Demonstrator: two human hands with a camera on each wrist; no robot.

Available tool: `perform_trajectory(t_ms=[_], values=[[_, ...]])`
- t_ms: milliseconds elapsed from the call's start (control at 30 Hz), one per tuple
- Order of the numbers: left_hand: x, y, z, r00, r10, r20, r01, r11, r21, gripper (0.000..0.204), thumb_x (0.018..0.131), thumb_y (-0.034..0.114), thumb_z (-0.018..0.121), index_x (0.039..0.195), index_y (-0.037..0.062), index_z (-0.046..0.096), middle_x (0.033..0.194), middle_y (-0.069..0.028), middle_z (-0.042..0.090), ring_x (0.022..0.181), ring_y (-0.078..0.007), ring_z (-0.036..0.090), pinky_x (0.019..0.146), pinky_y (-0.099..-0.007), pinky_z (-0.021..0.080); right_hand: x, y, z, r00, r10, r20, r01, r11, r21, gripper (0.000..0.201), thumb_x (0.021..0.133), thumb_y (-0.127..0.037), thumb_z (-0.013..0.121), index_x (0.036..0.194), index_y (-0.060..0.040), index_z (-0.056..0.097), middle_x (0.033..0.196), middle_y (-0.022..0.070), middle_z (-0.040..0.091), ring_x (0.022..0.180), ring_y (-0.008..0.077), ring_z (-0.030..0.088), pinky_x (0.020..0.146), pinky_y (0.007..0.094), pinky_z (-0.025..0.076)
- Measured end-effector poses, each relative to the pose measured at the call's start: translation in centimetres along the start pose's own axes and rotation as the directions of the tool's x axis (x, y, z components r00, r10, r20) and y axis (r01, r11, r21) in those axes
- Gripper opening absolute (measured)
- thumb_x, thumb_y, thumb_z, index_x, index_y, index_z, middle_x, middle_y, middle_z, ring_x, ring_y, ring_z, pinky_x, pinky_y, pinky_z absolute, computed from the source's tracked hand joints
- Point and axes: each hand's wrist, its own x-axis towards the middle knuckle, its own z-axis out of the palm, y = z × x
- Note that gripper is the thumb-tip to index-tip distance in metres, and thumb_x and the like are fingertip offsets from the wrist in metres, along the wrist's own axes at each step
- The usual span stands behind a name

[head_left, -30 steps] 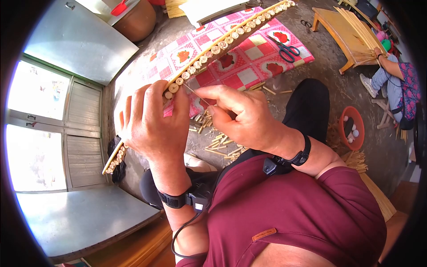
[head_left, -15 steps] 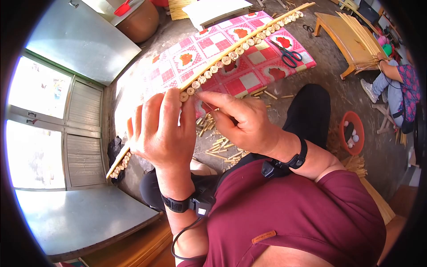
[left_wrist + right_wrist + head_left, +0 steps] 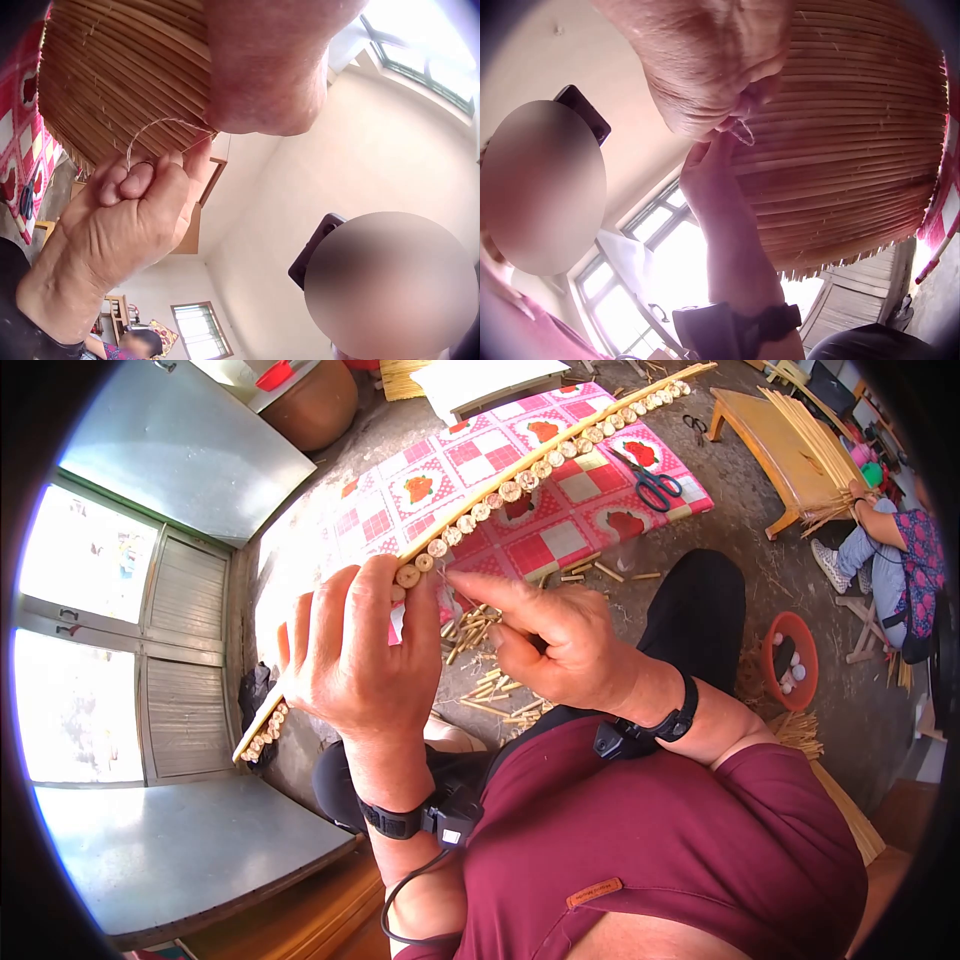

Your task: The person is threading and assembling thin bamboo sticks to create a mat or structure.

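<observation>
A panel of straw-coloured stalks lies side by side in the left wrist view and the right wrist view. From the head, its edge shows as a row of round cut ends along a long thin strip. The left hand grips this edge near its lower part, fingers over the strip. Just right of it is the right hand, index finger extended to the edge, other fingers curled. A thin twisted cord loops from the right hand's curled fingers to the panel edge.
Below lies a pink patterned cloth surface with dark scissors. Cut stalk pieces litter the floor. An orange basket stands right, and another person sits by a wooden table.
The panel and left hand have shifted slightly right and down since a second ago. The right thumb has moved down, away from the index fingertip.
</observation>
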Motion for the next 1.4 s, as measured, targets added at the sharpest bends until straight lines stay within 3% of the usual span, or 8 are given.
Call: perform_trajectory(t_ms=[400, 800, 900, 1200, 1400], values=[[0.0, 0.4, -0.1, 1.000, -0.021, 0.007, 0.021, 1.000, -0.013, 0.026, 0.067, 0.017, 0.080, 0.089, 0.0147, 0.067, 0.083, 0.0007, 0.065, 0.072, -0.0186, 0.061, 0.068, -0.0317, 0.045, -0.1, 0.0, 0.0, 1.000, -0.003, -0.008, 0.003, 1.000, -0.022, 0.046, 0.080, 0.007, 0.057, 0.124, -0.0030, 0.061, 0.069, 0.0088, 0.065, 0.056, 0.0160, 0.063, 0.056, 0.0302, 0.050], [-0.4, 0.7, -0.1, 1.000, -0.006, 0.016, 0.006, 1.000, 0.007, 0.025, 0.068, 0.018, 0.078, 0.090, 0.0143, 0.068, 0.084, 0.0012, 0.066, 0.071, -0.0186, 0.060, 0.068, -0.0329, 0.044, 0.3, -0.2, 0.2, 0.999, 0.021, -0.041, -0.020, 0.999, 0.025, 0.040, 0.081, 0.009, 0.057, 0.120, -0.0015, 0.063, 0.093, 0.0129, 0.071, 0.066, 0.0158, 0.068, 0.063, 0.0286, 0.053], [-0.5, 0.8, -0.3, 0.999, -0.002, 0.035, 0.001, 1.000, 0.018, 0.025, 0.068, 0.019, 0.077, 0.091, 0.0144, 0.068, 0.085, 0.0011, 0.066, 0.071, -0.0183, 0.060, 0.068, -0.0331, 0.044, 0.3, -1.0, -0.2, 0.997, 0.075, -0.009, -0.075, 0.997, 0.014, 0.040, 0.080, 0.010, 0.058, 0.119, -0.0009, 0.063, 0.092, 0.0124, 0.071, 0.067, 0.0152, 0.068, 0.062, 0.0291, 0.053], [-0.6, 1.2, -0.3, 0.999, -0.004, 0.047, 0.003, 1.000, 0.023, 0.024, 0.069, 0.018, 0.076, 0.091, 0.0143, 0.067, 0.084, 0.0020, 0.066, 0.069, -0.0176, 0.059, 0.065, -0.0331, 0.044, -0.2, 0.0, 0.8, 0.993, -0.063, -0.101, 0.058, 0.997, -0.059, 0.037, 0.079, 0.008, 0.061, 0.115, -0.0012, 0.064, 0.085, 0.0120, 0.070, 0.066, 0.0222, 0.069, 0.058, 0.0310, 0.052], [-0.1, 2.1, -0.6, 0.996, -0.042, 0.085, 0.040, 0.999, 0.033, 0.021, 0.069, 0.009, 0.078, 0.087, 0.0129, 0.068, 0.082, -0.0009, 0.069, 0.071, -0.0178, 0.064, 0.065, -0.0298, 0.045, -0.2, 0.3, 0.8, 0.988, -0.086, -0.128, 0.073, 0.992, -0.104, 0.036, 0.079, 0.008, 0.063, 0.114, -0.0011, 0.064, 0.086, 0.0123, 0.070, 0.066, 0.0222, 0.069, 0.057, 0.0317, 0.052]])
